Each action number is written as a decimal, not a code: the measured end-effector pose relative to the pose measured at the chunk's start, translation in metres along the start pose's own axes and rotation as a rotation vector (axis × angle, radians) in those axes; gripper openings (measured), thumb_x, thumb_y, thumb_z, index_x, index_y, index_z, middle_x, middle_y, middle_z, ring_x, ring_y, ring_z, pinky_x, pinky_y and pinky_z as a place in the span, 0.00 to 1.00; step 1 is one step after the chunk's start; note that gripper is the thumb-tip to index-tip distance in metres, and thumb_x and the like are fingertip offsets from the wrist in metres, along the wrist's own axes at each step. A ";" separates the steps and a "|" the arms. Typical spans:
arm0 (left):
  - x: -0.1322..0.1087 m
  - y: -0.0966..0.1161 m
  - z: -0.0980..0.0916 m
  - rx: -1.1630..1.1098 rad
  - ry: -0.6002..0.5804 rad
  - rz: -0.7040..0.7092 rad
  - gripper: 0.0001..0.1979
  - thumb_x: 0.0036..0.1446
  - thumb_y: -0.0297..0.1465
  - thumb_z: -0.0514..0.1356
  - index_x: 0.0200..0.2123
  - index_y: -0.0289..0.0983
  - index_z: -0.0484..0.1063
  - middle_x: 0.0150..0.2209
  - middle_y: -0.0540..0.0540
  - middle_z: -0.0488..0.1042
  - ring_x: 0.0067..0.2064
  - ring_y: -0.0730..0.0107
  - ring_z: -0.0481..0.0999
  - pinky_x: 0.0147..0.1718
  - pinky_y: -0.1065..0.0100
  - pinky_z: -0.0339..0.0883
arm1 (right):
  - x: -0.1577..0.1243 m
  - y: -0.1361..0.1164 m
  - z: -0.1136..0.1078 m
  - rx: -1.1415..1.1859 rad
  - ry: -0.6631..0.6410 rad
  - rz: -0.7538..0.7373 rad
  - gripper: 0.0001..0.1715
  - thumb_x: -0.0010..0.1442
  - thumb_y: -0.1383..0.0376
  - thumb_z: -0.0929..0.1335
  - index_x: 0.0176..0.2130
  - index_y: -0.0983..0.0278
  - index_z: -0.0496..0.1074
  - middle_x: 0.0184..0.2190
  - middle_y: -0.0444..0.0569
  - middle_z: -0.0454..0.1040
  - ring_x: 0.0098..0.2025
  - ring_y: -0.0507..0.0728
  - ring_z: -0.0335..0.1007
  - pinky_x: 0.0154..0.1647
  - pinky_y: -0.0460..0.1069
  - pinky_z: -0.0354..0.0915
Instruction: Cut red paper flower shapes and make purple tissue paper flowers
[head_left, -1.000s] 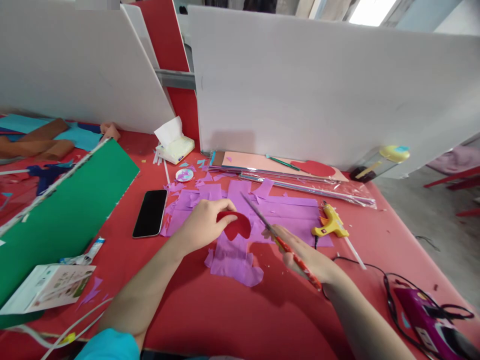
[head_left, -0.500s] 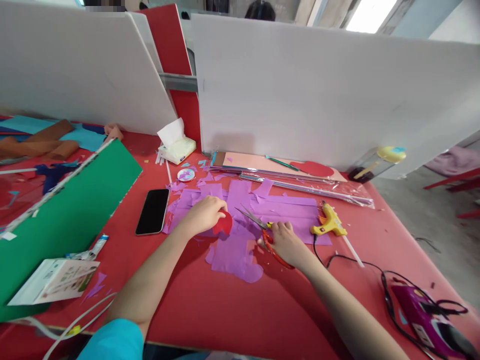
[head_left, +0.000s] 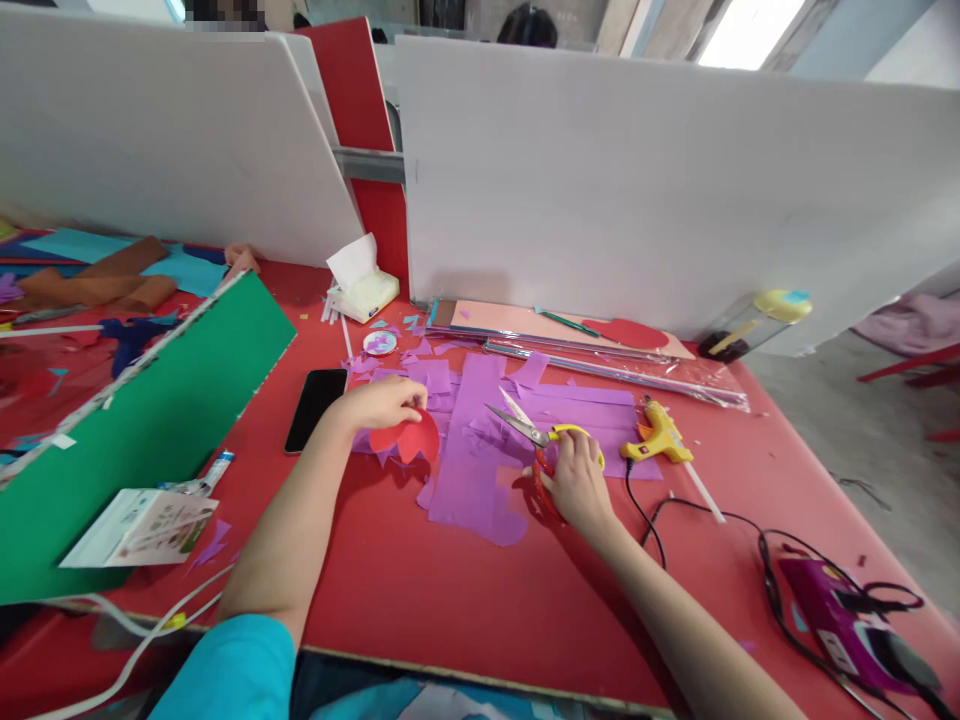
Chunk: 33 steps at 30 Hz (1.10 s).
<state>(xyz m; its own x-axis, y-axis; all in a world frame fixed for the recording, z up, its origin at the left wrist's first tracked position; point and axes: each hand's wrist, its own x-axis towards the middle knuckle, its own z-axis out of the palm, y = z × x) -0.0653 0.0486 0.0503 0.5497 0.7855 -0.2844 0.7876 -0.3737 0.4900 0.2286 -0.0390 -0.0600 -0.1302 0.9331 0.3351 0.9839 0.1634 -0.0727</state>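
Note:
My left hand [head_left: 385,402] pinches a red paper cutout [head_left: 417,439] with a scalloped, petal-like edge, held over purple sheets. In my right hand [head_left: 579,482] is a pair of scissors [head_left: 536,432] with red and yellow handles; the blades are spread apart and point up and left. Between the hands lies purple paper [head_left: 469,470] in overlapping strips, with loose scraps around it. The cutout and the scissors are apart from each other.
A yellow glue gun [head_left: 658,436] lies right of the purple paper, its cord running toward a purple device [head_left: 832,610]. A black phone [head_left: 315,405], tissue pack [head_left: 365,293] and green board [head_left: 172,430] are to the left. White panels [head_left: 600,190] stand behind.
My left hand has moved left with the red cutout, which now shows more of its scalloped shape. My right hand has raised and turned the scissors slightly, and their blades look wider apart.

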 end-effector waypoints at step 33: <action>0.047 0.024 0.085 -0.328 0.350 -0.199 0.23 0.53 0.30 0.55 0.52 0.34 0.54 0.51 0.34 0.64 0.44 0.64 0.71 0.42 0.63 0.65 | -0.014 0.003 0.023 0.056 0.139 0.137 0.28 0.53 0.54 0.64 0.45 0.73 0.64 0.43 0.62 0.61 0.46 0.67 0.55 0.44 0.59 0.54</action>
<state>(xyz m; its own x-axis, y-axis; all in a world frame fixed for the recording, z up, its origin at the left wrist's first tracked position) 0.0029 0.0347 -0.0220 0.2277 0.9645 -0.1335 0.7081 -0.0699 0.7027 0.2301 -0.0446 -0.0865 0.0267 0.8955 0.4443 0.9824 0.0586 -0.1772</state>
